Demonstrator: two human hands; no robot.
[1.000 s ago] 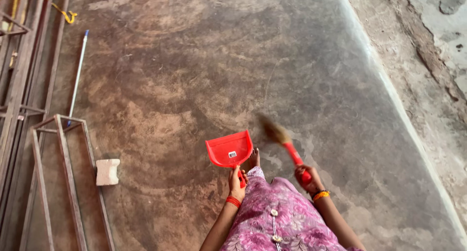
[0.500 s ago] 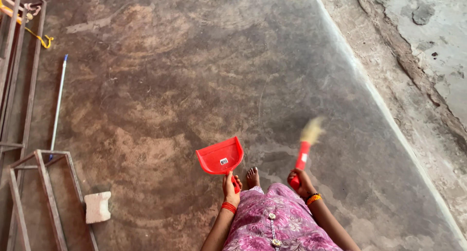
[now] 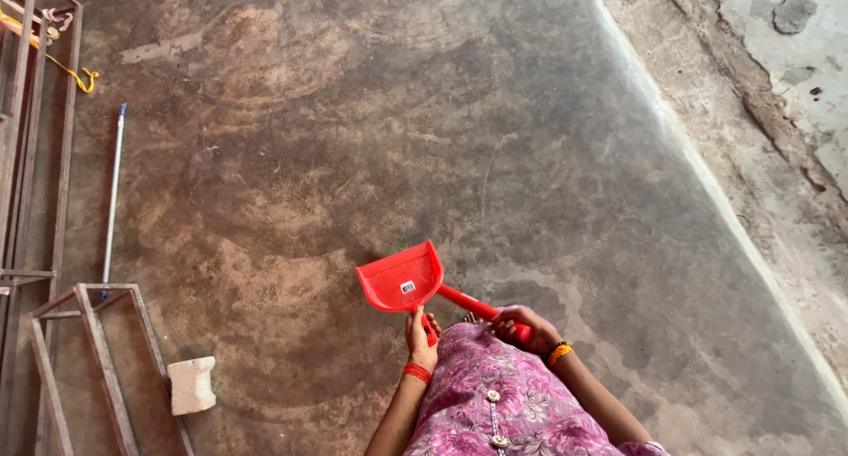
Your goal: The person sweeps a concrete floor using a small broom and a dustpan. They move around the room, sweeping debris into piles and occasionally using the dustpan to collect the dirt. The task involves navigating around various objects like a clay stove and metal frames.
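My left hand (image 3: 419, 334) grips the handle of a red plastic dustpan (image 3: 400, 278), held just above the dusty brown concrete floor (image 3: 353, 155) in front of me. My right hand (image 3: 523, 323) holds the red handle of a hand broom (image 3: 468, 303). That handle points left toward the dustpan, and its bristle end is hidden behind the pan. Both wrists wear bangles, and my purple flowered dress fills the bottom of the view.
Rusty metal frames (image 3: 84, 350) stand along the left edge. A white pole with a blue tip (image 3: 113, 191) lies beside them. A pale concrete block (image 3: 192, 385) sits at lower left. A raised rough strip (image 3: 760, 147) borders the floor on the right.
The broom swung from pointing up and right to pointing left behind the dustpan. My right hand moved in toward my body. The dustpan stayed nearly where it was.
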